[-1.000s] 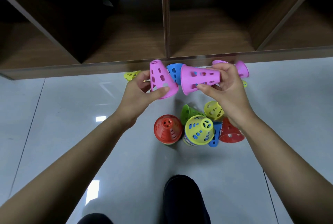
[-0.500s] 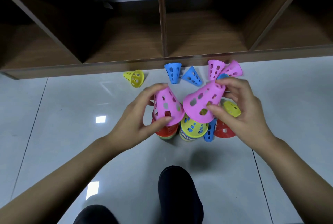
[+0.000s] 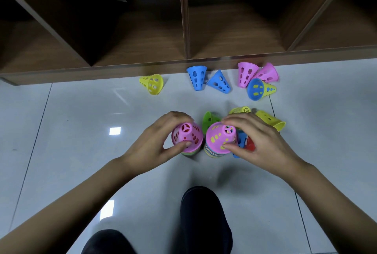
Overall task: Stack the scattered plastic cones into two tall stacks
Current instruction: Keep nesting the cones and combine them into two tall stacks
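Atop two stacks (image 3: 212, 152), left hand (image 3: 151, 147) and right hand (image 3: 259, 143) grip pink cones (image 3: 186, 135).

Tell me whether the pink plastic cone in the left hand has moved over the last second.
Yes. The pink plastic cone in the left hand dropped away from the wooden shelf edge, toward the person, and now caps the left stack.

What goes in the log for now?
left hand: grips left pink cone atop left stack; right hand: grips right pink cone atop right stack; floor: loose cones
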